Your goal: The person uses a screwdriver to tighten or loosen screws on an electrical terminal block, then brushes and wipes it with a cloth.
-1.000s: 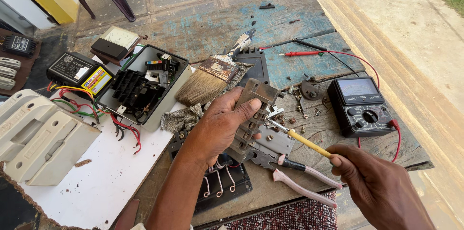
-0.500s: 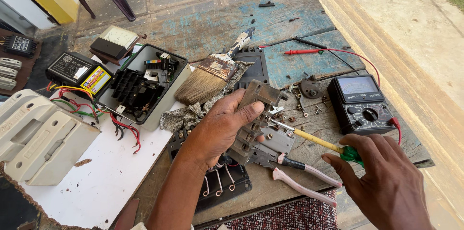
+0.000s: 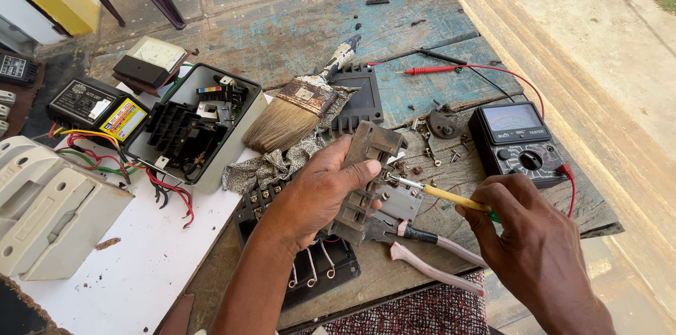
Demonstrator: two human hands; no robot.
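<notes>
While clamped in the left hand (image 3: 320, 191), a grey-brown terminal block (image 3: 366, 180) is held tilted at centre frame, thumb across its front face, fingers wrapped behind. A yellow-shafted screwdriver (image 3: 436, 193) is gripped in the closed right hand (image 3: 528, 236) at lower right; its metal tip is set against the right edge of the block, just beside the thumb. Only a sliver of green handle is seen at the fist.

Directly below the block, pliers (image 3: 429, 254) with pink-and-black handles are laid on the worn wooden table (image 3: 422, 18), handles pointing lower right. A black moulded cover (image 3: 317, 268) with metal clips is seen under the left wrist. Small screws (image 3: 422, 159) are scattered just right of the block.

Right of centre, an analogue multimeter (image 3: 521, 141) is placed near the table edge, its red probe (image 3: 429, 70) and lead laid above it. Above the hand, a worn paintbrush (image 3: 299, 106) is rested on a rag (image 3: 282, 162) and a black panel (image 3: 359, 99). At upper left, an opened white meter housing (image 3: 193, 127) with coloured wires is noted on a white board (image 3: 134, 264); a large cream casing (image 3: 46, 208) is at far left.
</notes>
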